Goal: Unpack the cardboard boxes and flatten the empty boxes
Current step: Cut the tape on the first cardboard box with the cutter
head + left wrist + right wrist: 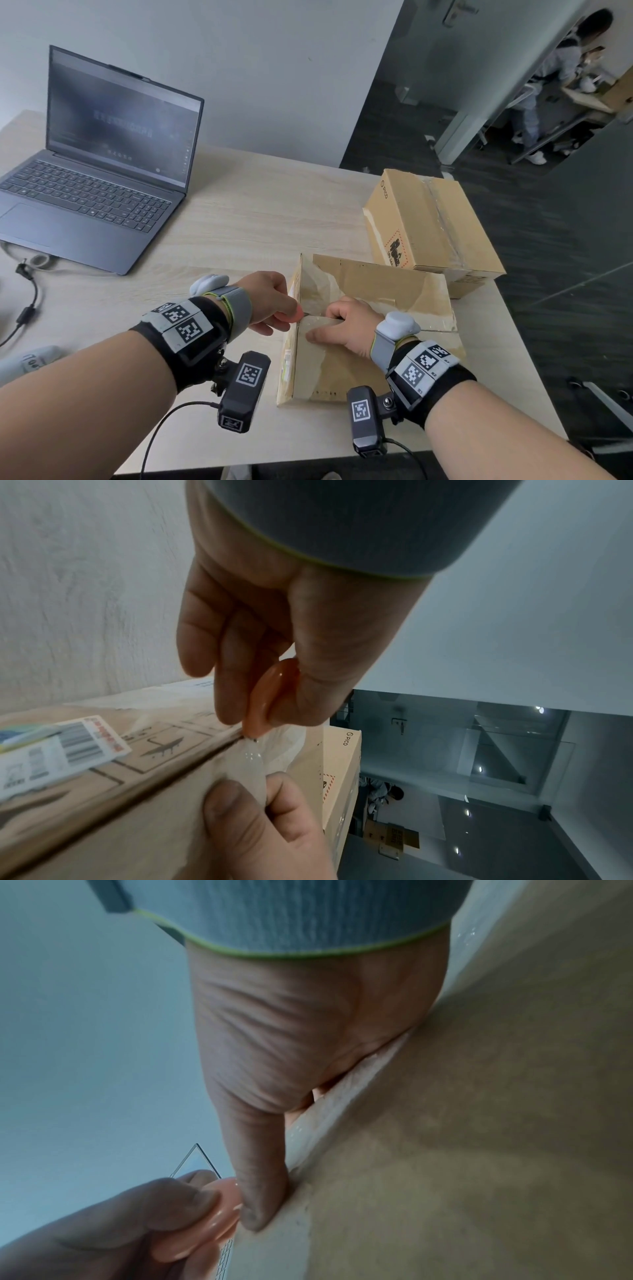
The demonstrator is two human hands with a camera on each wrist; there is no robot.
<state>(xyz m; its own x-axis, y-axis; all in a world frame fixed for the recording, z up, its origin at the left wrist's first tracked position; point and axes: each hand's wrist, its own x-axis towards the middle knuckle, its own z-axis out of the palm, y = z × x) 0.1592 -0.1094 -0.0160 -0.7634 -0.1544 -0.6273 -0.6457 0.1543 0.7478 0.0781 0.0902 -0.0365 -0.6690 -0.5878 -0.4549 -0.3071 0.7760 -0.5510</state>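
Left wrist view alone shows left hand (pixel 274 631) fingers pinching orange cutter (pixel 270 696).

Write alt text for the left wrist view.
The left hand pinches a small orange cutter, its tip at the taped seam of a cardboard box, while the right hand grips the box edge. A second box stands behind.

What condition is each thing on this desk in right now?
Near brown cardboard box: flaps partly open, tape being cut.
Far Pico cardboard box: taped shut.
Grey laptop: lid open.
Small orange cutter: pinched by left hand.
Right hand: gripping flap edge.
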